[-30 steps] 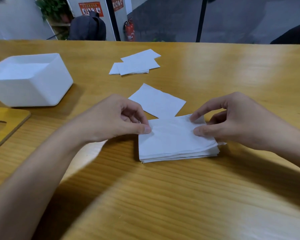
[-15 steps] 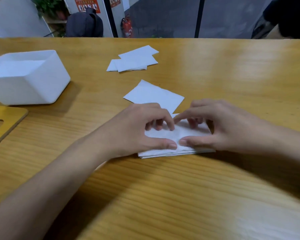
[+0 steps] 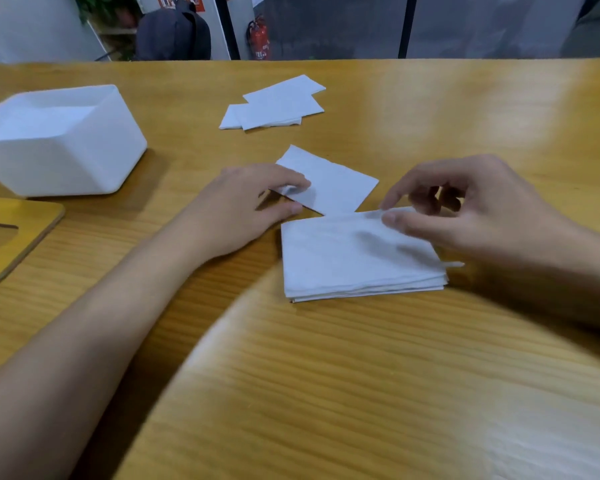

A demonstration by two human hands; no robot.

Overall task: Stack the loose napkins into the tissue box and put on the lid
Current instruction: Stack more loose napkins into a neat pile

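Left hand (image 3: 243, 206) grip pinches corner of single white paper napkin (image 3: 336, 188), just behind stack of white napkins (image 3: 354, 261) on yellow wooden bench (image 3: 465, 116). Right hand (image 3: 471, 209) thumb on stack; grip blurred, cannot tell.

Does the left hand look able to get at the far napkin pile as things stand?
Probably yes: only bare table lies between the left hand and the far napkin pile, though its fingers seem to pinch the single napkin.

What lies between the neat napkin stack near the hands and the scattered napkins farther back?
One loose napkin on the table; the left hand pinches its left corner. The head view shows it.
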